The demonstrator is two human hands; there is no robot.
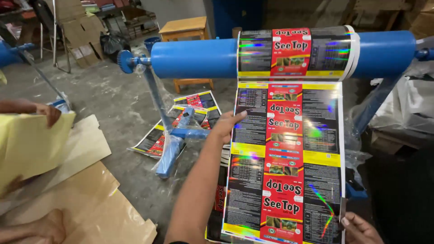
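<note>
From the head view, we have a strip of glossy printed film (285, 158) drawn down off a blue roller (194, 58), black, red and yellow with a rainbow sheen. Our left hand (227, 126) grips the strip's left edge about halfway down, thumb on the printed face and fingers curled behind it. Our right hand (359, 229) pinches the strip's lower right corner between thumb and fingers; most of that hand is cut off by the frame, so we cannot tell how firmly it closes. We judge the step in hand to be holding a length of film taut and flat below the roller. Any further move would call for even tension on both edges, since the thin film could crease or skew.

At the left edge of the view another person's hand (47, 113) rests on a yellow sheet (31, 144), with brown paper sheets (90, 203) lying beside it on the floor. The grey concrete floor (108, 95) also carries loose cut pieces of the same film (199, 101) around the roller's blue stand (174, 144). Behind stand a wooden stool (183, 27) and flattened cardboard (79, 27).
</note>
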